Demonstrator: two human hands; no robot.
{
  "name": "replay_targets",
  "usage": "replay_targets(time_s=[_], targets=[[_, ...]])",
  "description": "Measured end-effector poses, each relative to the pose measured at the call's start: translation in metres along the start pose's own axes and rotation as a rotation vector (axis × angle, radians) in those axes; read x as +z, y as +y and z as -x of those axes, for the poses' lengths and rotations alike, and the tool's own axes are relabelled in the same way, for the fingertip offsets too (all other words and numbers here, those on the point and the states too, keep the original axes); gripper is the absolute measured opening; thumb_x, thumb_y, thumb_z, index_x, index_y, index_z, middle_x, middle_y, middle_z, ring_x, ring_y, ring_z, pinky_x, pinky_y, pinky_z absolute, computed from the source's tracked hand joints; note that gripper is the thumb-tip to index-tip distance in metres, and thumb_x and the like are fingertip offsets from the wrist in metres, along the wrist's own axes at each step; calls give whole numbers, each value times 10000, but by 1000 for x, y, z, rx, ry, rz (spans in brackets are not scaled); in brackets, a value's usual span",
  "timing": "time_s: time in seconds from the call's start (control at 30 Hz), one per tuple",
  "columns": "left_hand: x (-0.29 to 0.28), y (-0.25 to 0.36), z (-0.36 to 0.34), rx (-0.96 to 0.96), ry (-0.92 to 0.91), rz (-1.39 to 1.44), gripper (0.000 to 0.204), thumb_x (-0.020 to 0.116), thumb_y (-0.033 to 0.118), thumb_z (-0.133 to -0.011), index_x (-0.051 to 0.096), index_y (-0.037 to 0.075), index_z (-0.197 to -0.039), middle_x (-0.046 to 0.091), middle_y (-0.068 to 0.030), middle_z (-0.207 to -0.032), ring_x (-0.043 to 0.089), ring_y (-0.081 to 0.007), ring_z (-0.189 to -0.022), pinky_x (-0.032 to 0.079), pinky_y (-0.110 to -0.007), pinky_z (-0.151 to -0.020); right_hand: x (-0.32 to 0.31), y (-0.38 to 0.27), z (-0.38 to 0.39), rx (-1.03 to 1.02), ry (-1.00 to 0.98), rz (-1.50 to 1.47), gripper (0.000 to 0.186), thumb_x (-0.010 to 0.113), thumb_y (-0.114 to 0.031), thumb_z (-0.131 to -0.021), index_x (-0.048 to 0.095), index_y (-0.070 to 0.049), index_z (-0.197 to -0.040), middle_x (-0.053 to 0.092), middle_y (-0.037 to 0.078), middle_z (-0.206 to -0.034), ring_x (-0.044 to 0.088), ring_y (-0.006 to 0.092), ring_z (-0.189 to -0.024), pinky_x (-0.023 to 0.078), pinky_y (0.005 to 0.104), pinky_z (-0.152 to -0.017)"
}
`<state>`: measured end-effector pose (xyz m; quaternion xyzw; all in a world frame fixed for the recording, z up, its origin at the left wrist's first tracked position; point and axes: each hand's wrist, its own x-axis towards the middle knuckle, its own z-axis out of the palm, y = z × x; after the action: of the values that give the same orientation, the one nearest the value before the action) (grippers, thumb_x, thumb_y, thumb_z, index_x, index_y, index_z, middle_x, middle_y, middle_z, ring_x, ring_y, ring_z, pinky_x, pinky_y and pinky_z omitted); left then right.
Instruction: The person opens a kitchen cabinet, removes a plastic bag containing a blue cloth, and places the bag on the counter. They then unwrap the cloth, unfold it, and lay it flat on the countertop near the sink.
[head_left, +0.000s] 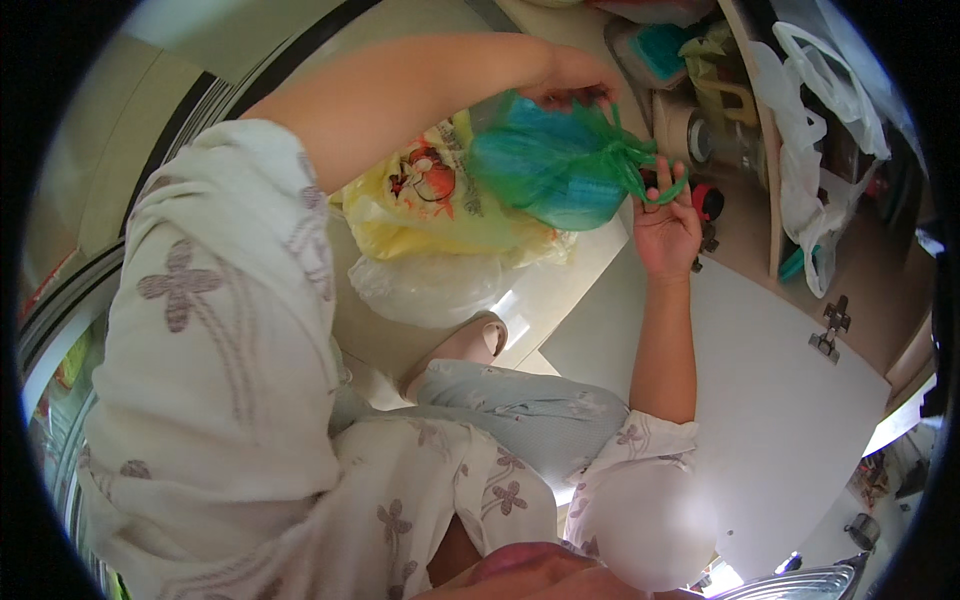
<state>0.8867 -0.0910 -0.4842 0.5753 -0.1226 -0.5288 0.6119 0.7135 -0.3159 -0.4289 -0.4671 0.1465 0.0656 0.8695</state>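
A green translucent plastic bag (525, 165) with something blue inside hangs between my hands. At its far side, my left hand (580, 78) is closed on one of its handles, the fingertips partly hidden. My right hand (668, 235) has its fingers hooked through the other handle, near the gathered, twisted neck of the bag. Just behind and below it, a yellow plastic bag (395, 215) with a printed picture lies on the floor. A whitish clear plastic bag (420, 290) rests against the yellow one.
An open cupboard on the right holds a glass jar (712, 138) and a container with a teal lid (657, 52). White plastic bags (795, 150) hang at its edge. Its white door (770, 400) swings out beside my right forearm. My shoe (485, 338) is on the tiled floor.
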Motion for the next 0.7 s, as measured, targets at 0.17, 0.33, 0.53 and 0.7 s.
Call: replay_targets(time_s=[0.17, 0.33, 0.53, 0.7], targets=[[41, 11, 20, 21, -341, 72, 203, 643, 195, -817, 653, 145, -1014, 555, 39, -802, 423, -97, -547, 370, -234, -510, 39, 23, -10, -55, 96, 416, 600, 442, 141, -792, 423, -38, -1364, 589, 81, -1232, 594, 193, -1051, 493, 334, -898], [43, 8, 17, 4, -415, -42, 200, 641, 198, -833, 646, 117, -1016, 544, 14, -864, 462, -111, -590, 407, -257, -535, 34, 32, -21, -120, 167, 761, 372, 602, 89, -792, 563, -25, -1144, 611, 51, -1104, 598, 126, -908, 486, 272, -805], [7, -4, 4, 26, -87, -313, 249, 620, 351, -835, 628, 119, -924, 497, 8, -751, 524, -156, -633, 448, -313, -584, 31, 32, -20, -103, 544, 447, 136, 635, -52, -790, 566, -59, -907, 577, 1, -840, 557, 116, -765, 433, 260, -625], [-28, -27, -37, -8, -41, -757, 334, 587, 406, -820, 650, 79, -852, 541, -80, -724, 574, -216, -693, 467, -389, -628, 31, 35, -30, -10, 804, 253, 191, 652, -156, -794, 564, -59, -932, 570, 25, -852, 547, 146, -731, 402, 292, -623]])
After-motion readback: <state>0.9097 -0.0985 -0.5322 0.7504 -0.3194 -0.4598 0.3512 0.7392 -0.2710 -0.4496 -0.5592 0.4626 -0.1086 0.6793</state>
